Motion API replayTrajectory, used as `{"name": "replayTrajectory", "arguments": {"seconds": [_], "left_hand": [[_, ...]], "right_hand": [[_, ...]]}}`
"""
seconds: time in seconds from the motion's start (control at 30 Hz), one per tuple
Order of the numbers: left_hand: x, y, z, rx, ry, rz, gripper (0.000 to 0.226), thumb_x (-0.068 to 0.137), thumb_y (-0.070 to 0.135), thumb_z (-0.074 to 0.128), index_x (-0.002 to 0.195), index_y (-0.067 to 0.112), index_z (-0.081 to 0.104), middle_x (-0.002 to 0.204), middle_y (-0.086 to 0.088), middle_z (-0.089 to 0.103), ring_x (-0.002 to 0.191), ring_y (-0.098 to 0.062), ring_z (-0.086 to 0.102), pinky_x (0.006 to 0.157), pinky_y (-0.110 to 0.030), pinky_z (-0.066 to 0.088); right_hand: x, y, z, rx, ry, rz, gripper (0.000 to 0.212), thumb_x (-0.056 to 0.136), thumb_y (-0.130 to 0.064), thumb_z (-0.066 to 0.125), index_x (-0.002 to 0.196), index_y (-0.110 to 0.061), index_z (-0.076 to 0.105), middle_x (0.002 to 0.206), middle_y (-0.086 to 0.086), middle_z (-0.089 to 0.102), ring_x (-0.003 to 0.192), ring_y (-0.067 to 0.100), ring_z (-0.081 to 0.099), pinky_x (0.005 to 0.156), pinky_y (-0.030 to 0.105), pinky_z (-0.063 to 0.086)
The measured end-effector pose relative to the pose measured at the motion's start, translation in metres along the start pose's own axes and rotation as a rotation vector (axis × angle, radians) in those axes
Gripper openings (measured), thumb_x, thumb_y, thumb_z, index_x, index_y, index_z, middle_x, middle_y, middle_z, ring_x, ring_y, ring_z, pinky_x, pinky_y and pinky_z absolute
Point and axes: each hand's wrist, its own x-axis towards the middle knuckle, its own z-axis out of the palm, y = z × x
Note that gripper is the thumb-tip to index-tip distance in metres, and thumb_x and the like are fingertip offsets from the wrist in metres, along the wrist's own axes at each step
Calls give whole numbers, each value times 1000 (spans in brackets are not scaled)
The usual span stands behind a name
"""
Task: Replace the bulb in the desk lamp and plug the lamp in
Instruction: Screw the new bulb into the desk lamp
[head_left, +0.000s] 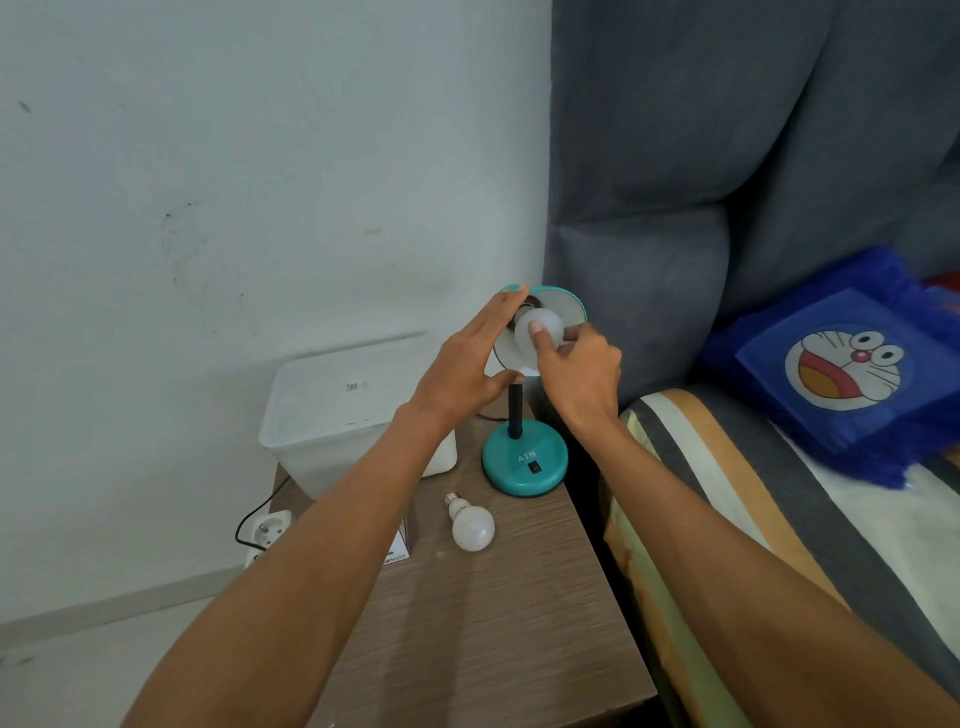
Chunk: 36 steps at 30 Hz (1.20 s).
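A teal desk lamp (524, 460) with a black stem stands on the wooden bedside table (493, 613), its shade (563, 306) tilted toward me. A white bulb (548, 319) sits in the shade's socket. My right hand (579, 371) grips that bulb with thumb and fingertips. My left hand (467, 364) holds the shade's left rim, fingers over the top edge and thumb beneath. A second white bulb (470, 525) lies on its side on the table, in front of the lamp base.
A white plastic box (337, 415) stands at the table's back left. A small carton (400, 551) peeks out by my left forearm. A wall socket (270, 527) with a black cord sits low on the wall. A bed with a blue cushion (852, 374) lies to the right.
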Motion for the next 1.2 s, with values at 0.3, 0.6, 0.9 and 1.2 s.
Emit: {"name": "replayTrajectory", "arguments": {"seconds": [0.3, 0.6, 0.9, 1.2], "left_hand": [[1, 2, 0, -16, 3, 16, 98, 85, 15, 86, 164, 17, 29, 167, -4, 37, 149, -25, 44, 119, -27, 39], [0, 3, 1, -4, 2, 10, 100, 83, 14, 87, 164, 19, 28, 168, -5, 36, 152, -24, 40, 121, -29, 37], [-1, 4, -1, -13, 0, -3, 100, 84, 13, 86, 164, 18, 28, 169, -5, 36, 151, -26, 42, 120, -20, 34], [-1, 6, 1, -30, -3, -7, 101, 82, 12, 87, 164, 19, 28, 169, -5, 35, 151, -27, 43, 122, -37, 40]], "right_hand": [[-5, -2, 4, -126, 20, -258, 52, 87, -39, 71, 132, -18, 53, 129, 8, 51, 109, 27, 59, 88, 37, 53], [1, -7, 1, 4, 68, -21, 54, 92, -50, 60, 127, -9, 57, 117, 11, 66, 106, 25, 64, 79, 26, 48], [-3, -1, 2, 11, 0, -6, 56, 85, -47, 71, 125, -10, 55, 116, 10, 66, 104, 25, 65, 80, 29, 51], [-3, 0, 2, -106, -18, -185, 66, 79, -32, 81, 135, -21, 48, 128, 7, 56, 106, 25, 63, 91, 42, 55]]}}
